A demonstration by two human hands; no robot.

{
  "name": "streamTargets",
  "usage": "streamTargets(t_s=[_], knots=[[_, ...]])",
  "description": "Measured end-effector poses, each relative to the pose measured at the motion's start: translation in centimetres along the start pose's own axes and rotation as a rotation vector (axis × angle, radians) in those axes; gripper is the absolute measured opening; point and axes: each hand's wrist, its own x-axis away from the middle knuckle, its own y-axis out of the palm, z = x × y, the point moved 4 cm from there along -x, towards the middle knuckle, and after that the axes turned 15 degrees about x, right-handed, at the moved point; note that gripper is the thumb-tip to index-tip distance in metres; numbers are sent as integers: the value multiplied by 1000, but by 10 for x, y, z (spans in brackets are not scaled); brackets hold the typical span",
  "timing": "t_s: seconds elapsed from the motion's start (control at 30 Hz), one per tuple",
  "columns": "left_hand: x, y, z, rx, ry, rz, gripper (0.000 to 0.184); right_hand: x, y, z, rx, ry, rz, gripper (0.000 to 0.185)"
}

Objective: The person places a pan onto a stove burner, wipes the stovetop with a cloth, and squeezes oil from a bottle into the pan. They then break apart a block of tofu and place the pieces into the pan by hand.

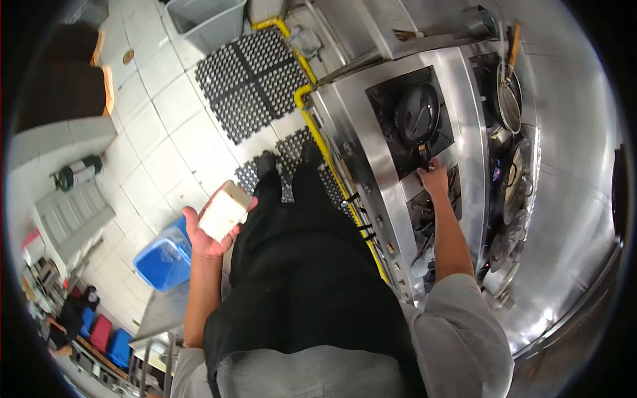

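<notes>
My left hand (207, 240) is held out over the floor, its fingers curled around a pale rectangular block (224, 217). The block looks like cheese or butter, but I cannot tell which. On the stove, a black frying pan (418, 114) sits on the far front burner. My right hand (434, 179) is closed on the frying pan's handle (423, 154), which points toward me. The steel stove (345, 109) runs along my right side. Glare on the pan's dark surface hides whether anything lies in it.
A strainer (509, 106) and lidded pans (514, 179) occupy the rear burners. Yellow pipe (322, 142) runs along the stove front. Rubber mats (249, 79) cover floor near my feet. A blue bin (162, 262) stands left; a grey bin (209, 26) stands ahead.
</notes>
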Motion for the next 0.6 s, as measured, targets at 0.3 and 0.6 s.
streamTargets(t_s=[0.3,0.6], knots=[[-24,34,-15,-164,-189,-11,106,80,-11,-59,-1092,408,-638,29],[-46,55,-33,-287,-289,-30,105,72,-16,-235,-2207,674,-467,25]])
